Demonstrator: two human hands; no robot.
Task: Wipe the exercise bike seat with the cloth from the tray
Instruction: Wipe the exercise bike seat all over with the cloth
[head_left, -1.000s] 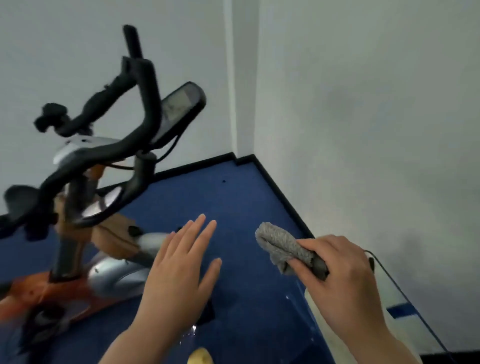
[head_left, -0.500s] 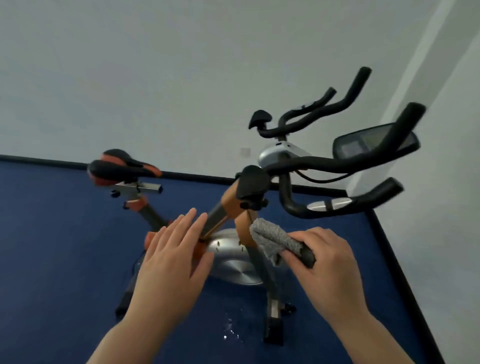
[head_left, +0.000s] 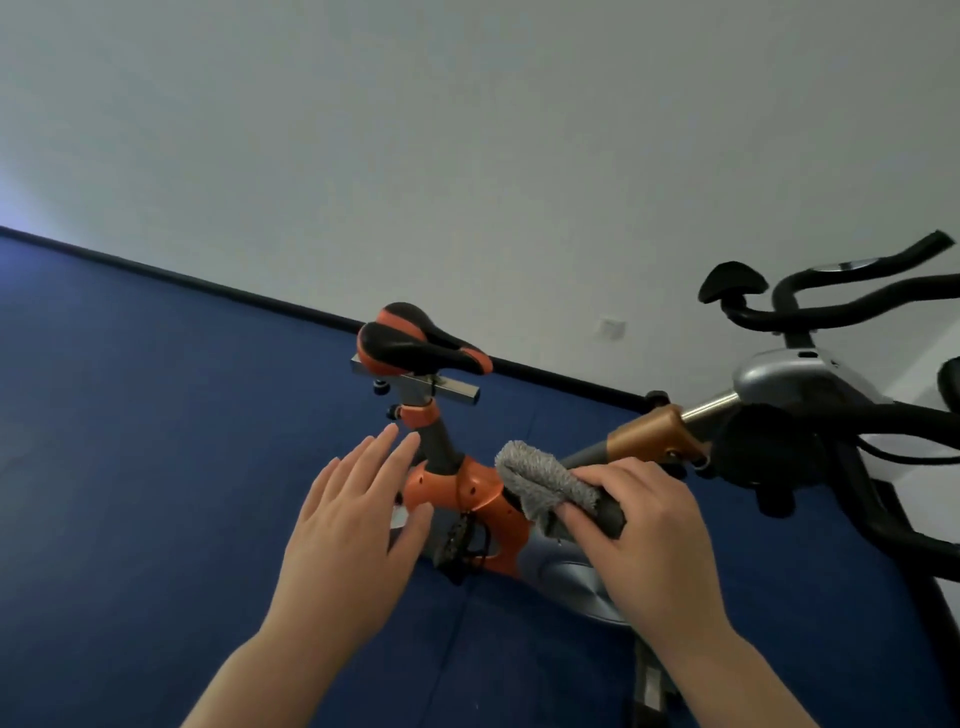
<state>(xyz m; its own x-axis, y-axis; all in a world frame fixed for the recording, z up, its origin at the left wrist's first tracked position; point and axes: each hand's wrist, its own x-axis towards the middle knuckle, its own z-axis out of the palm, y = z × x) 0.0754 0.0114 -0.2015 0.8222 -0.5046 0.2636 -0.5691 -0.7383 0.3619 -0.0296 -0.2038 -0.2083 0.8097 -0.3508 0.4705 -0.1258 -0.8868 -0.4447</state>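
- The right hand (head_left: 647, 540) grips the folded grey cloth (head_left: 545, 480), below and right of the seat (head_left: 415, 343).
- The left hand (head_left: 353, 525) is spread flat, holding nothing, below the seat.
- Handlebars (head_left: 831, 306) stand well right of the seat.

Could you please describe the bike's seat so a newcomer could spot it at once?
Find the orange-and-grey exercise bike on the blue floor. At its rear post sits the narrow black padded saddle, left of the black handlebars; only it has orange patches.
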